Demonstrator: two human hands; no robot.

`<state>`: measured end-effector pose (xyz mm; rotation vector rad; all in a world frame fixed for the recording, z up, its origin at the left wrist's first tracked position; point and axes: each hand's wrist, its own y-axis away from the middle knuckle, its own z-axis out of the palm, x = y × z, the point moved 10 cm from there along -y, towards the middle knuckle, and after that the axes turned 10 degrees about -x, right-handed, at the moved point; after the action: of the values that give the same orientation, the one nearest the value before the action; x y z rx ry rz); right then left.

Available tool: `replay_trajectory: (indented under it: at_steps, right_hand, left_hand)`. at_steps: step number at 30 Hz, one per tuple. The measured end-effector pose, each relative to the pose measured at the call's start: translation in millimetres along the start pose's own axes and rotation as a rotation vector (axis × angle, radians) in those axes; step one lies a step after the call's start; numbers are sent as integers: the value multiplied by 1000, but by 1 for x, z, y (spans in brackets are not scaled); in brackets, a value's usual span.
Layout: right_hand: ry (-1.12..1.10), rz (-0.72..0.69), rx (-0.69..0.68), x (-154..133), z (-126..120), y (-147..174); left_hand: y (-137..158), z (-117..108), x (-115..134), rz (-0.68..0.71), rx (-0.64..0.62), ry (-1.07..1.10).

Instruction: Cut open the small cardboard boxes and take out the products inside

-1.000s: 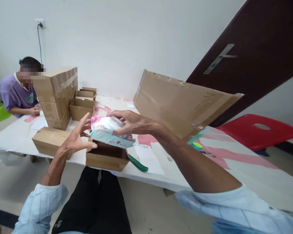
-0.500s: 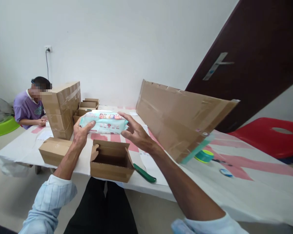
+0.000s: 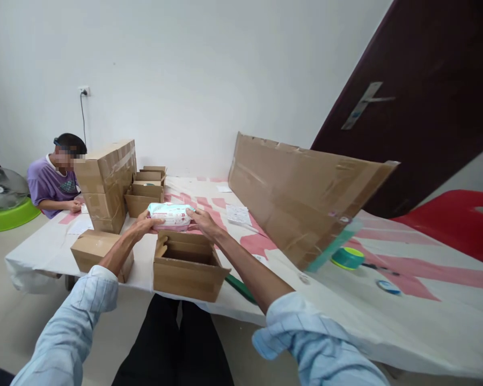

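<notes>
Here, the left hand (image 3: 144, 224) and right hand (image 3: 204, 221) grip a packet (image 3: 171, 216) left of center, above an open box (image 3: 187, 280) in frame.

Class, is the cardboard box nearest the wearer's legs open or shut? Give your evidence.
Open: nothing covers the top of the cardboard box, so its inner walls show.

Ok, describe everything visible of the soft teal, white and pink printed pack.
The soft teal, white and pink printed pack is oblong, apparently plastic film, teal along its upper side and pink along its lower; its print is too small to read. The left hand and right hand hold it roughly level by opposite ends, near the far edge of the open brown cardboard box; whether it overhangs the box, I cannot tell.
</notes>
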<state>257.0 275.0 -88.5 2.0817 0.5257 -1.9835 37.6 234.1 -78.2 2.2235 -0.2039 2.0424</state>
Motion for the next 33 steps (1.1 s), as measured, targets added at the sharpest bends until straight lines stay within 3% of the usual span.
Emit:
replay_trajectory:
  at_steps: [4,8,11,18,21,33]
  right_hand:
    - [11,41,-37,5,1,-1]
    - [12,33,-48,-2,1,-2]
    - [3,-18,-32,-17,-2,-4]
    - [10,-387,-7,-94,-8,10]
    - [-6,-481,12,-117,-8,23]
    - [134,-643,95,-152,-5,60]
  left_hand:
    - [-7,1,-15,-13,7,-2]
    - [-11,1,-10,1,5,6]
    - [-11,-2,13,54,4,23]
    - [6,-8,96,305,34,-31]
    - [18,-4,121,391,1,-48]
    - [48,15,154,515,-97,-33]
